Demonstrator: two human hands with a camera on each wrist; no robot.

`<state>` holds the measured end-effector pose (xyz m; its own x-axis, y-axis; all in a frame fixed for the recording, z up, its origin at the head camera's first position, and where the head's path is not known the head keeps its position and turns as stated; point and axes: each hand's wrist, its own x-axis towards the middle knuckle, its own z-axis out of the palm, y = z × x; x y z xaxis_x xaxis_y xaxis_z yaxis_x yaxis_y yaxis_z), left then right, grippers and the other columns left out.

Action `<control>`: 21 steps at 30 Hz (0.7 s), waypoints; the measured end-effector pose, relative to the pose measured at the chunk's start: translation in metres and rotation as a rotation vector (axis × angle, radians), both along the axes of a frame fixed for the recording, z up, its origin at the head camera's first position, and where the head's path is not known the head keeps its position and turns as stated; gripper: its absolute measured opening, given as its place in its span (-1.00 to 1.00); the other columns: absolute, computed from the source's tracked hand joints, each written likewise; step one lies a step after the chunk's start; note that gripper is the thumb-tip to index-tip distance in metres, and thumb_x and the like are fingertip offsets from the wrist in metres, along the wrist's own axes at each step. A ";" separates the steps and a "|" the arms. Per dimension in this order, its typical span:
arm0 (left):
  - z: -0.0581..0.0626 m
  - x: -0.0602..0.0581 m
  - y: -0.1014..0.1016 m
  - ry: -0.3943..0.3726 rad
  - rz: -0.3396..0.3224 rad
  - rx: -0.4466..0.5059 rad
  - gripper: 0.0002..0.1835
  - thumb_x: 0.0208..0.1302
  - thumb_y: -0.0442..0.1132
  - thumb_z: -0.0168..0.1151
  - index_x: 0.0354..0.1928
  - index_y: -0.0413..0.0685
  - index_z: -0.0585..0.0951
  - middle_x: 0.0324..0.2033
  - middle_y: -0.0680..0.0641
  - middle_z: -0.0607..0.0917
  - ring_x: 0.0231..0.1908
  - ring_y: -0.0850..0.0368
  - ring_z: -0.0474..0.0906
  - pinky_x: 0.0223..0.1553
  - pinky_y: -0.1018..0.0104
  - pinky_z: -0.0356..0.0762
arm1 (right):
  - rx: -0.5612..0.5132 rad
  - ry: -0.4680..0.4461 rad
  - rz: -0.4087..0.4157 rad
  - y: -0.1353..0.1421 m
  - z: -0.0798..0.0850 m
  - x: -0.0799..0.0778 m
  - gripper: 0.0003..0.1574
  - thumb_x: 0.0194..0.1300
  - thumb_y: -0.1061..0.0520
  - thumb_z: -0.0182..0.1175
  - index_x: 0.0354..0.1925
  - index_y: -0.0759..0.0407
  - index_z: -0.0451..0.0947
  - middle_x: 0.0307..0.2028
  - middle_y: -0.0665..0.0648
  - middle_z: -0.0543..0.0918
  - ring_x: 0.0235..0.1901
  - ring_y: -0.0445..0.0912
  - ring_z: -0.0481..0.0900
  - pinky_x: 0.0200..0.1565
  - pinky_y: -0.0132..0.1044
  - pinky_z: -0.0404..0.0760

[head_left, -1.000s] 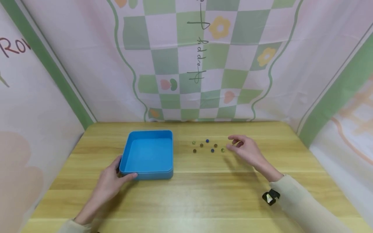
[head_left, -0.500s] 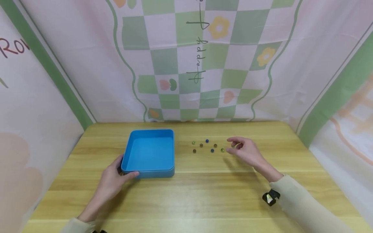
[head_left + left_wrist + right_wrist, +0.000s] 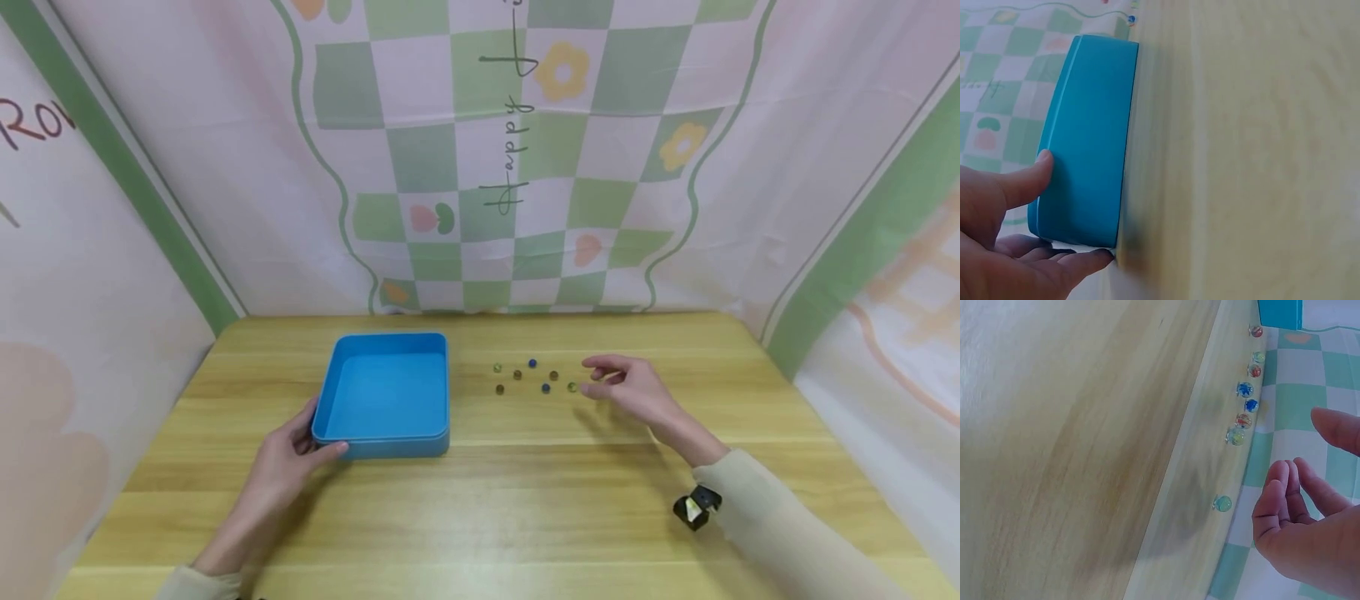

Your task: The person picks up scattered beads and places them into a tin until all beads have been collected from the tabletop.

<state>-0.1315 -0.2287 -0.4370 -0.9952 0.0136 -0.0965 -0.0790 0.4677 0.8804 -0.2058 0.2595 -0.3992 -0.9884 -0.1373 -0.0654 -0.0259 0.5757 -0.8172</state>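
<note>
A square, blue open-topped box [image 3: 386, 392] rests on the left part of the table. My left hand [image 3: 281, 467] grips its near left corner, thumb [image 3: 1029, 181] against the front wall and fingers round the left side. To the right of the box lie several small glass marbles, among them a blue marble [image 3: 532, 363], a brown marble [image 3: 500, 389] and a green marble [image 3: 572, 387]. Just right of these hovers my right hand [image 3: 630, 390], fingers loosely bent and holding nothing. One pale green marble [image 3: 1223, 504] sits apart near it in the right wrist view, hidden in the head view.
The wooden table [image 3: 480, 517] reaches back to a printed cloth [image 3: 487, 167] hanging behind it. More cloth walls stand at left and right. A black strap piece [image 3: 697, 507] shows at the right sleeve [image 3: 780, 517].
The box has shifted slightly right and away from me with my left hand on it, then stopped. My left thumb has slid a little left. The right hand has lowered slightly; the marbles lie still.
</note>
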 end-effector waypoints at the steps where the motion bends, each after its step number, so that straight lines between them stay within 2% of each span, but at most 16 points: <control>1: -0.001 0.000 -0.001 0.005 0.001 0.010 -0.04 0.44 -0.19 0.43 0.66 -0.23 0.06 0.58 -0.36 0.16 0.48 -0.29 0.27 0.35 0.01 0.46 | -0.002 -0.004 -0.002 0.001 0.000 0.000 -0.27 0.36 0.10 0.45 0.37 0.39 0.50 0.11 0.36 0.62 -0.08 0.02 0.61 -0.15 -0.16 0.65; 10: 0.001 0.001 0.000 -0.009 0.033 0.074 -0.05 0.40 -0.28 0.45 0.65 -0.25 0.10 0.57 -0.38 0.16 0.50 -0.30 0.23 0.36 0.03 0.42 | 0.009 -0.020 0.010 0.010 -0.008 -0.005 -0.27 0.36 0.14 0.44 0.35 0.46 0.48 -0.01 0.30 0.65 -0.12 0.00 0.62 -0.18 -0.25 0.69; 16: 0.003 0.001 0.000 -0.031 0.046 0.080 -0.06 0.41 -0.30 0.44 0.66 -0.23 0.08 0.58 -0.38 0.14 0.51 -0.30 0.20 0.37 0.03 0.40 | 0.050 -0.022 0.000 0.012 -0.010 -0.011 -0.33 0.35 0.06 0.48 0.27 0.42 0.58 -0.23 0.16 0.67 -0.26 -0.04 0.55 -0.32 -0.33 0.59; 21: 0.003 0.001 0.001 -0.035 0.054 0.081 -0.06 0.41 -0.31 0.43 0.65 -0.25 0.08 0.58 -0.39 0.13 0.51 -0.31 0.20 0.37 0.02 0.41 | 0.093 -0.010 0.012 0.009 -0.010 -0.015 -0.36 0.31 0.03 0.51 0.21 0.38 0.64 -0.27 0.16 0.65 -0.29 -0.02 0.52 -0.31 -0.30 0.57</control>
<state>-0.1303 -0.2279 -0.4343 -0.9908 -0.0306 -0.1316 -0.1331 0.3891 0.9115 -0.2210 0.2682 -0.4096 -0.9859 -0.1419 -0.0885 -0.0251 0.6487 -0.7606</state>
